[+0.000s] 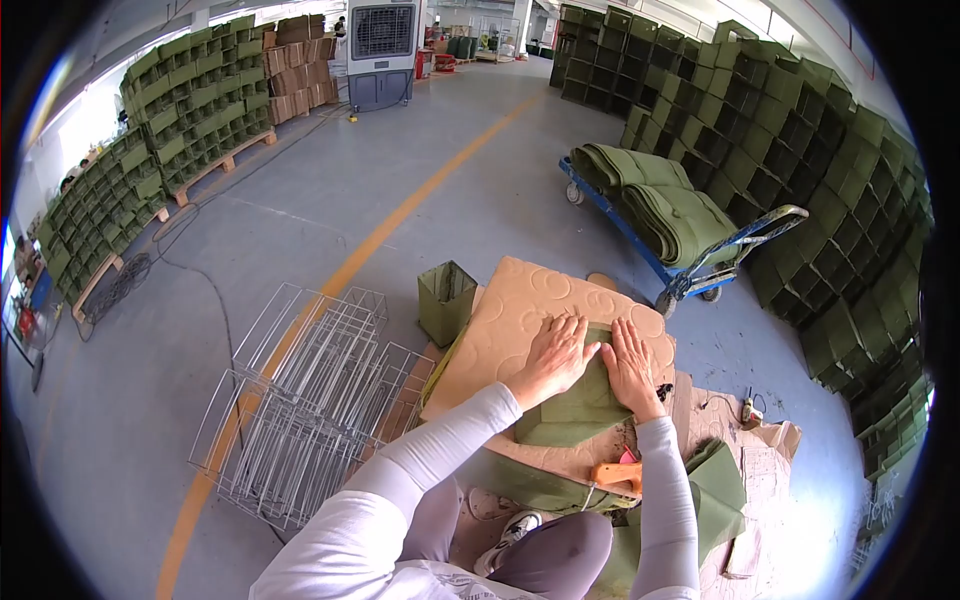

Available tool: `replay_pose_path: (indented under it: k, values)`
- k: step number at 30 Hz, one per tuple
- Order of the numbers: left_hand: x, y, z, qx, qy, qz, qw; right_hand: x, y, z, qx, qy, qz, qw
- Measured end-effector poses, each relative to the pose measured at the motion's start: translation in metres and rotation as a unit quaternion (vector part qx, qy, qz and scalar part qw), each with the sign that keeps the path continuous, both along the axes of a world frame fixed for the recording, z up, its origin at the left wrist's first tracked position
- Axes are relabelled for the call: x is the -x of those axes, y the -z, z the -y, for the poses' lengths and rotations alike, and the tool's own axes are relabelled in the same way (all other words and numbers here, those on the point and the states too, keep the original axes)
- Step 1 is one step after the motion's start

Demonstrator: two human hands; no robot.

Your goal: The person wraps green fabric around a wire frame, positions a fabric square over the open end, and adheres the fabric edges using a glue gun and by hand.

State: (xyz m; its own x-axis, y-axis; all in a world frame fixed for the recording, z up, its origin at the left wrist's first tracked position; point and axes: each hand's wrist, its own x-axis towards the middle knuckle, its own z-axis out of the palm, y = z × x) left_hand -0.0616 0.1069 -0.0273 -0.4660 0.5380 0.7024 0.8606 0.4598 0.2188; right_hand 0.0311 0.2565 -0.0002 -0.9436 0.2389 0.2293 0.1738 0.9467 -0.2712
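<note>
My left hand (556, 360) lies flat on a green fabric box-like piece (575, 412), fingers stretched forward. Beside it, my right hand (632, 372) presses flat on the same piece near its right edge, with the thumbs almost meeting. The green piece rests on a brown padded work surface (500, 315) marked with ring shapes. An orange-handled tool (616, 476) lies near my right forearm; its kind is unclear. An open green box (446, 303) stands just past the left side of the work surface.
Wire frames (315, 420) are piled on the left. A blue trolley (640, 235) carries folded green sheets (660, 200). Stacked green boxes (760, 130) line the right, and more (200, 90) stand on pallets at left. A green sheet (715, 495) lies on cardboard by my right side.
</note>
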Motion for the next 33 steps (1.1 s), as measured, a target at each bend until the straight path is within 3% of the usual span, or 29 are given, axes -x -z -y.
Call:
replay_pose_path:
  k: [3,9,15,29,33]
  values:
    - [0.0,-0.004,0.004,0.029,0.029,0.068,0.997,-0.001,0.0,0.001,0.017,0.001,-0.002,1.0]
    - [-0.004,-0.007,0.007,0.028,0.019,0.058,0.998,0.003,0.014,-0.013,0.061,-0.02,-0.02,0.998]
    - [0.003,0.001,0.005,0.042,0.014,0.037,0.998,0.01,-0.006,0.018,-0.055,0.006,-0.055,0.997]
    - [0.003,0.0,0.004,0.034,0.026,0.077,0.996,0.012,0.003,0.011,-0.009,0.001,-0.034,0.999]
    - [0.007,0.003,0.005,0.034,0.014,0.054,0.998,0.005,-0.011,0.013,0.08,-0.027,-0.025,0.996]
